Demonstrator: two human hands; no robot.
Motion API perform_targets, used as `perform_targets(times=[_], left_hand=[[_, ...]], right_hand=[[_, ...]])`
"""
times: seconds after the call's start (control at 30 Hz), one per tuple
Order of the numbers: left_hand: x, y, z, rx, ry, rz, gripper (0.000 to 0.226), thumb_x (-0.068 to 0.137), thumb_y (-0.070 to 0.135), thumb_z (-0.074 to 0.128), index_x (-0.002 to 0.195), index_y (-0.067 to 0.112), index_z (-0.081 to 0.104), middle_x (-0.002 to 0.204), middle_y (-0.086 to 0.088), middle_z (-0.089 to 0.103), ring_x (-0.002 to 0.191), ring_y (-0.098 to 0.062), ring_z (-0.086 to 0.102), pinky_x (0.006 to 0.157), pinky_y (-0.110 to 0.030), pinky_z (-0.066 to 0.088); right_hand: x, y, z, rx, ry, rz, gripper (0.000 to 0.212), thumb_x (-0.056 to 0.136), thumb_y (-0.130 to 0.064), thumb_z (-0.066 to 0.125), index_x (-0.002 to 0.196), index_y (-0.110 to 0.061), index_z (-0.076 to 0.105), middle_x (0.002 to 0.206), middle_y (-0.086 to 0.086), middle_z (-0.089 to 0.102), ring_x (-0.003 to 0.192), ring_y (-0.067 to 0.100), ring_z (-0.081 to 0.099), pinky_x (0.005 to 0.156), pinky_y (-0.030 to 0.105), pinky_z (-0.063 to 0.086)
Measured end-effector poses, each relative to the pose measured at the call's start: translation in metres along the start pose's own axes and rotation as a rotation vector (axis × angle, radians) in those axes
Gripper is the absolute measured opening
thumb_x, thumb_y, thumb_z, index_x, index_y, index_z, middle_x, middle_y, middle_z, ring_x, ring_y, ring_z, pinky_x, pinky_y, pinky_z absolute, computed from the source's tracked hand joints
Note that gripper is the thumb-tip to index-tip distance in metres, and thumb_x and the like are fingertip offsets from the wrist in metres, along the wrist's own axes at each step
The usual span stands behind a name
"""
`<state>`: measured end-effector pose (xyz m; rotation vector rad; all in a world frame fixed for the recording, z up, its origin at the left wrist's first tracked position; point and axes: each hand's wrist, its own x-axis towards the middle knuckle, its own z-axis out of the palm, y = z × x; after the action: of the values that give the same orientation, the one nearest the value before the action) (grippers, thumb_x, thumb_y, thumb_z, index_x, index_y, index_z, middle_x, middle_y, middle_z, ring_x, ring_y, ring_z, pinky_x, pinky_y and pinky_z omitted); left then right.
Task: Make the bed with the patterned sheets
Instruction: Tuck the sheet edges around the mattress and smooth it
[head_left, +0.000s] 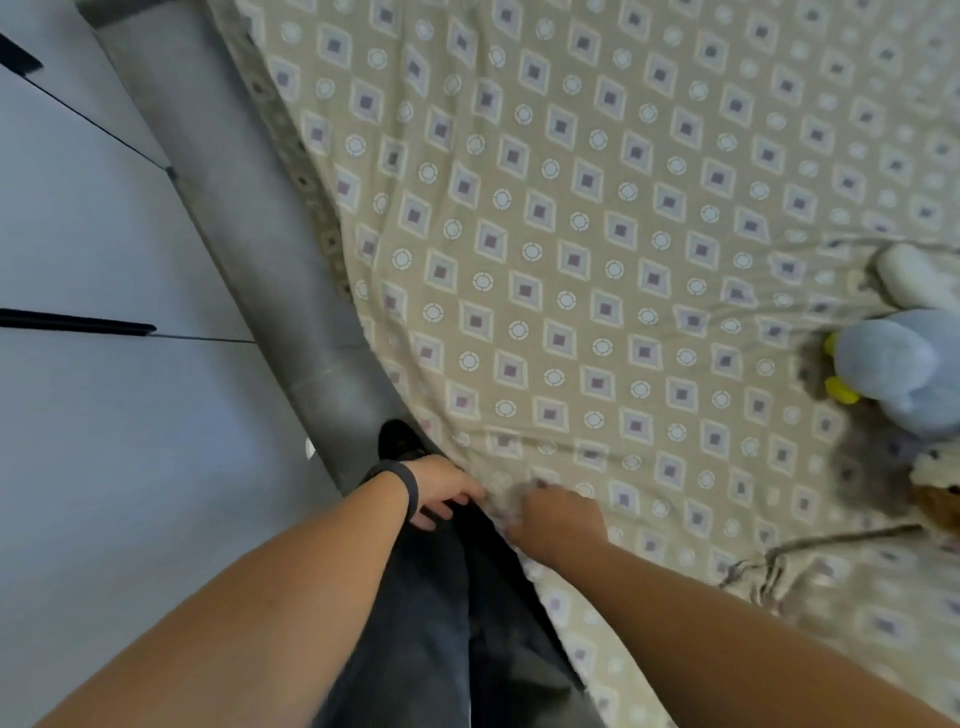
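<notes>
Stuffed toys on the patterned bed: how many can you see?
3, all at the bed's right edge: a white plush toy farthest up, a pale blue plush toy with yellow parts below it, and a cream-and-brown plush toy lowest, cut off by the frame. More may lie out of view.

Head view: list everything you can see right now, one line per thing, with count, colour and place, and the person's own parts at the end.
patterned sheet: one, beige with white-and-purple diamonds and circles, spread over the bed, creased at the near edge.
bed frame: one, grey, padded, along the sheet's left edge.
floor: pale grey, left of the bed frame, with dark lines across it.
blue soft toy: one, light blue with yellow parts, on the sheet at the right edge.
other soft toys: white one above the blue one, brown-and-cream one below it, both partly cut off.
wristband: one, dark, on the left wrist.
trousers: dark, between the arms.
left hand: at the sheet's near edge, fingers curled, grip blurred.
right hand: on the sheet's edge, fingers curled into the fabric.
</notes>
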<state>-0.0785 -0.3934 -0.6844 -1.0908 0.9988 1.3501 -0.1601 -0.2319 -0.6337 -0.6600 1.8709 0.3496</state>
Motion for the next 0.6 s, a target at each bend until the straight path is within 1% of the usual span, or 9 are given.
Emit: perform_targets(times=[0.03, 0.07, 0.17, 0.27, 0.33, 0.37, 0.43, 0.5, 0.6], left_hand=[[0.006, -0.002, 0.021, 0.0, -0.027, 0.019, 0.049, 0.088, 0.04, 0.075, 0.13, 0.022, 0.059, 0.116, 0.004, 0.064, 0.111, -0.021, 0.06, 0.085, -0.038, 0.051], [0.011, -0.005, 0.037, -0.008, 0.005, 0.059, 0.042, 0.088, 0.041, 0.075, 0.123, 0.022, 0.062, 0.115, 0.003, 0.066, 0.109, -0.021, 0.063, 0.085, -0.038, 0.052], [0.023, -0.014, 0.056, -0.016, 0.17, 0.192, 0.022, 0.089, 0.042, 0.076, 0.096, 0.023, 0.066, 0.097, 0.001, 0.073, 0.09, -0.018, 0.069, 0.078, -0.033, 0.056], [0.023, -0.026, 0.041, 0.158, 0.228, 0.244, 0.022, 0.091, 0.039, 0.074, 0.086, 0.018, 0.069, 0.081, -0.001, 0.071, 0.073, -0.016, 0.065, 0.069, -0.03, 0.054], [0.02, -0.033, 0.028, 0.327, 0.322, 0.226, 0.029, 0.092, 0.039, 0.072, 0.081, 0.013, 0.068, 0.082, -0.005, 0.068, 0.078, -0.021, 0.064, 0.072, -0.031, 0.052], [0.018, -0.034, 0.025, 0.39, 0.37, 0.221, 0.031, 0.093, 0.04, 0.07, 0.084, 0.011, 0.068, 0.086, -0.005, 0.068, 0.082, -0.023, 0.064, 0.074, -0.03, 0.05], [0.02, -0.032, 0.026, 0.427, 0.433, 0.236, 0.034, 0.094, 0.041, 0.068, 0.1, 0.007, 0.072, 0.098, -0.007, 0.071, 0.093, -0.026, 0.066, 0.08, -0.031, 0.05], [0.02, -0.027, 0.037, 0.442, 0.43, 0.238, 0.037, 0.095, 0.041, 0.066, 0.111, 0.008, 0.071, 0.108, -0.009, 0.071, 0.1, -0.029, 0.066, 0.083, -0.031, 0.05], [0.019, -0.026, 0.044, 0.439, 0.379, 0.183, 0.036, 0.096, 0.037, 0.064, 0.118, 0.009, 0.068, 0.116, -0.012, 0.069, 0.104, -0.032, 0.064, 0.079, -0.03, 0.048]], right_hand=[[-0.006, 0.009, 0.014, -0.018, -0.009, 0.011, 0.038, 0.097, -0.051, 0.047, 0.122, -0.025, 0.06, 0.112, 0.0, 0.067, 0.101, 0.025, 0.067, 0.073, 0.034, 0.046], [-0.009, 0.012, 0.025, -0.015, 0.003, 0.005, 0.035, 0.099, -0.047, 0.047, 0.12, -0.023, 0.061, 0.111, 0.0, 0.068, 0.1, 0.025, 0.067, 0.072, 0.033, 0.045], [-0.011, 0.011, 0.043, -0.008, 0.027, -0.057, 0.025, 0.102, -0.026, 0.047, 0.116, -0.015, 0.064, 0.116, 0.006, 0.065, 0.099, 0.028, 0.067, 0.074, 0.033, 0.043], [-0.01, 0.003, 0.057, 0.068, 0.076, -0.078, 0.023, 0.101, -0.019, 0.047, 0.114, -0.011, 0.064, 0.116, 0.01, 0.067, 0.101, 0.029, 0.066, 0.077, 0.034, 0.045], [-0.01, -0.012, 0.068, 0.198, 0.061, -0.126, 0.024, 0.103, -0.022, 0.046, 0.112, -0.007, 0.062, 0.114, 0.014, 0.066, 0.103, 0.032, 0.064, 0.083, 0.037, 0.047], [-0.011, -0.02, 0.074, 0.257, 0.038, -0.169, 0.026, 0.104, -0.024, 0.045, 0.112, -0.006, 0.061, 0.114, 0.016, 0.066, 0.103, 0.033, 0.063, 0.084, 0.039, 0.048], [-0.008, -0.038, 0.078, 0.338, 0.025, -0.224, 0.029, 0.105, -0.025, 0.044, 0.117, -0.003, 0.059, 0.113, 0.018, 0.066, 0.103, 0.034, 0.063, 0.085, 0.039, 0.049], [-0.007, -0.045, 0.078, 0.421, 0.052, -0.2, 0.032, 0.104, -0.025, 0.045, 0.126, -0.004, 0.056, 0.116, 0.016, 0.066, 0.105, 0.034, 0.063, 0.087, 0.04, 0.05], [-0.008, -0.033, 0.075, 0.488, 0.077, -0.141, 0.031, 0.102, -0.028, 0.046, 0.126, -0.011, 0.058, 0.119, 0.013, 0.065, 0.108, 0.033, 0.062, 0.087, 0.037, 0.049]])
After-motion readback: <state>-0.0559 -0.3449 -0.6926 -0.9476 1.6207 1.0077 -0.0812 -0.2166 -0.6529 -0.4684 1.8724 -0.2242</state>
